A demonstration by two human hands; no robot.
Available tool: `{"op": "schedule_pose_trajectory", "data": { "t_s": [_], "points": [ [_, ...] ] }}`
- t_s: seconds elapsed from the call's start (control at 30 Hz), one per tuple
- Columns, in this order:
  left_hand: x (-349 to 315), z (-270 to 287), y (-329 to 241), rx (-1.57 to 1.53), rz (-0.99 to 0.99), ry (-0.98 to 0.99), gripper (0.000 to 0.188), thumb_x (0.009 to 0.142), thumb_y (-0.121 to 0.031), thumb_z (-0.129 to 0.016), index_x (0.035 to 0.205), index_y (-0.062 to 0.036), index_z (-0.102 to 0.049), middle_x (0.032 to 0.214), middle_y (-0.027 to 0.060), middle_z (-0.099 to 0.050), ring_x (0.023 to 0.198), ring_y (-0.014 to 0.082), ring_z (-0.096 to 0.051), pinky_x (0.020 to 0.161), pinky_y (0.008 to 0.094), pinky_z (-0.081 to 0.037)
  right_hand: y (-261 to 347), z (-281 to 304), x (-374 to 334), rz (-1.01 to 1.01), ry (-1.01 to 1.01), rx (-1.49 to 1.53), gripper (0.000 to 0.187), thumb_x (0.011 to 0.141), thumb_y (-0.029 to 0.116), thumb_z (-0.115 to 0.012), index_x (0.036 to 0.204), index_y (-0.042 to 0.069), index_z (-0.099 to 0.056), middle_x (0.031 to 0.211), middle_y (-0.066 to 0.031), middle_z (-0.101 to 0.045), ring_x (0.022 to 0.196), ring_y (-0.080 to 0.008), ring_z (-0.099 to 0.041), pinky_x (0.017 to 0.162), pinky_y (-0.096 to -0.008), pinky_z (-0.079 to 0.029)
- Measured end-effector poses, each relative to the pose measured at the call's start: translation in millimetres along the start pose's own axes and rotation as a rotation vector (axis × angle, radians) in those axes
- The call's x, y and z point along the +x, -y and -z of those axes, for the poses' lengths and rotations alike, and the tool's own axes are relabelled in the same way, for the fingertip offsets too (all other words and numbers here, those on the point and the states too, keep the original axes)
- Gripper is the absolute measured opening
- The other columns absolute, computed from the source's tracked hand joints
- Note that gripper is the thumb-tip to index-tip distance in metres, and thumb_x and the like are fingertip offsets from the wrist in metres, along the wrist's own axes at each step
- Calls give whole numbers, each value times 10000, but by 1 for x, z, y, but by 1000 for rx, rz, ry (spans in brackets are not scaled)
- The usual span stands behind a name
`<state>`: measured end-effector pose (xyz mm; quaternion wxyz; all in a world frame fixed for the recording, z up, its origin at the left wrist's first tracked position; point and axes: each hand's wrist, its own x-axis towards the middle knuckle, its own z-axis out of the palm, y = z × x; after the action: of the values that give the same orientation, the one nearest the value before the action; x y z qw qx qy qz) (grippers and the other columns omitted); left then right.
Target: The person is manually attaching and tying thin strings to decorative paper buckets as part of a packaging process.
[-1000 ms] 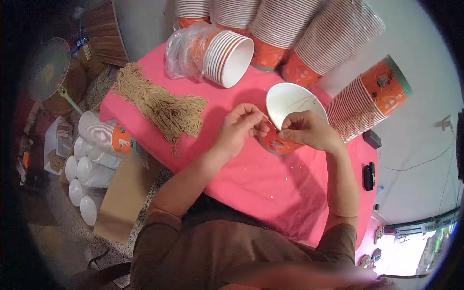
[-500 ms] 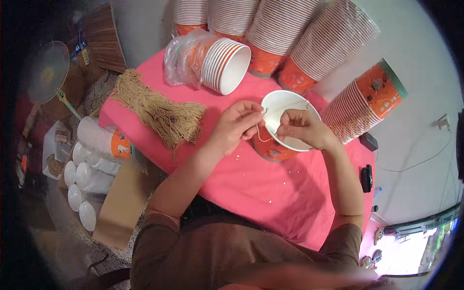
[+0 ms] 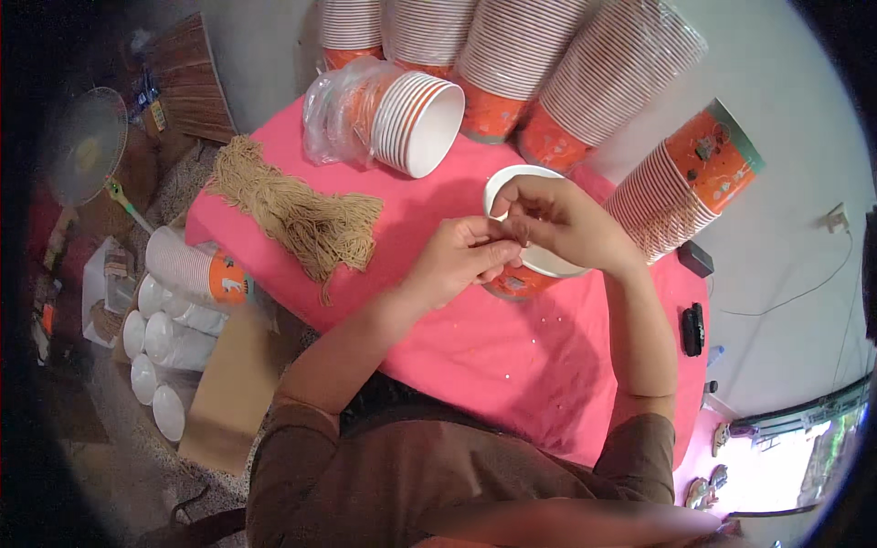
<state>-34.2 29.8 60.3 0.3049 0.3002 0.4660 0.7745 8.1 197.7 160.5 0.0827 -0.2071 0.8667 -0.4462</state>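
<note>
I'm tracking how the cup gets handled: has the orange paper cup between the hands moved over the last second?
Yes. The orange paper cup has tipped from lying mouth-away to nearly upright, staying beside the leaning cup stack on the pink table.

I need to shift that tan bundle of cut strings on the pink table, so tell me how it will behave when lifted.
The tan bundle of cut strings would probably be floppy: its strands lie limp and fanned on the pink table. It looks light for its bulk, being thin fibres. Loose ends stray at its lower end, so strands may slip out unless it is gripped around the middle.
</note>
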Motion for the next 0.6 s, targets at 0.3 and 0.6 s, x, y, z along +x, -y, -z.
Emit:
{"op": "schedule_pose_trajectory", "data": {
  "t_s": [0.3, 0.6],
  "points": [
    [-1, 19, 1, -285, 129, 1, 154, 943, -146, -577, 1036, -25, -602, 829, 32, -618, 542, 19, -388, 459, 159, -275, -11, -12, -21, 329, -353, -540, 203, 742, 37, -711, 936, 30, -656, 871, -74, -633, 778, -207, -595, 721, -323, -461],
    [-5, 20, 1, -178, 58, 74, 173, 920, -135, -619, 1040, -10, -613, 842, 16, -630, 614, 19, -469, 524, 174, -374, -4, -5, -23, 408, -400, -729, 144, 730, -7, -681, 847, 29, -607, 815, -87, -614, 813, -268, -608, 752, -363, -442]
  ]
}}
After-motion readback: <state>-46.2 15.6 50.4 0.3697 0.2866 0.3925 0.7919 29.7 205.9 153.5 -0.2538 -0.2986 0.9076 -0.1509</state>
